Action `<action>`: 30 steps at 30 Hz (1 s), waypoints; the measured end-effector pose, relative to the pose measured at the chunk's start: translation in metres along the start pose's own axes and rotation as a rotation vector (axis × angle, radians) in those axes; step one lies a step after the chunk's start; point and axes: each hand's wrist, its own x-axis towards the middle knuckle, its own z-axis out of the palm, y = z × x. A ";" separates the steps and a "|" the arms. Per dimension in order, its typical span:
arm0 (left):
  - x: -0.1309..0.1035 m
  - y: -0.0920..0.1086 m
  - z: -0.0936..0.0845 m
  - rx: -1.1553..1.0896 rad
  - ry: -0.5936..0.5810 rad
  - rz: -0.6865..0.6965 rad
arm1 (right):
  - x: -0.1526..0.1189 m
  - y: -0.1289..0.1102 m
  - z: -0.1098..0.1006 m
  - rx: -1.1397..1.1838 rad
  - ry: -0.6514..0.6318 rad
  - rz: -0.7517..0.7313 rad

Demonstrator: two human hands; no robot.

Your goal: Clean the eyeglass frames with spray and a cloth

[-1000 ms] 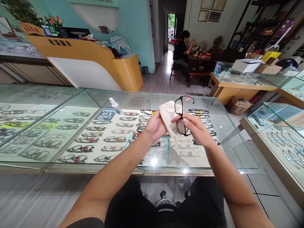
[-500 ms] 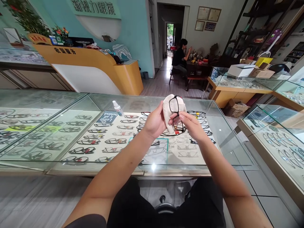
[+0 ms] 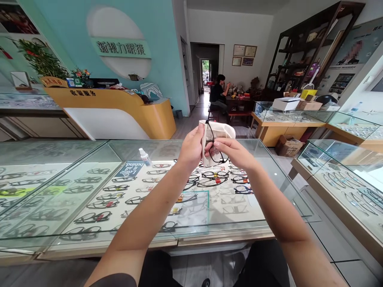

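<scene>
My left hand [image 3: 193, 146] is closed on a cream cloth [image 3: 223, 129], its thumb at the cloth's left edge. The fingers of my right hand [image 3: 235, 152] pinch black-framed glasses [image 3: 220, 156] near the middle, in front of the cloth. The glasses are tilted, one lens up against the cloth and the other low. Both hands are raised above the glass display case [image 3: 254, 215]. A white spray bottle [image 3: 144, 156] stands on the glass to the left, by a blue card [image 3: 129, 169].
Rows of eyeglasses [image 3: 103, 203] lie inside the case. More glass cases [image 3: 353, 187] stand at the right. Across the room are a yellow counter [image 3: 158, 115], a seated person [image 3: 218, 95] at a table, and a cardboard box [image 3: 287, 145] on the floor.
The view has tilted up, so the case sits lower. The glasses have turned more edge-on, and the cloth now spreads rightward behind them. Both hands still hold their things.
</scene>
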 end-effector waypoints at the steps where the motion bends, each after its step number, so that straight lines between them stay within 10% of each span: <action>1: 0.003 0.003 0.001 0.000 -0.008 0.020 | 0.004 -0.004 -0.002 -0.013 -0.013 -0.008; 30: 0.007 0.026 -0.020 0.050 -0.125 -0.040 | 0.025 -0.006 -0.026 -0.052 -0.018 0.039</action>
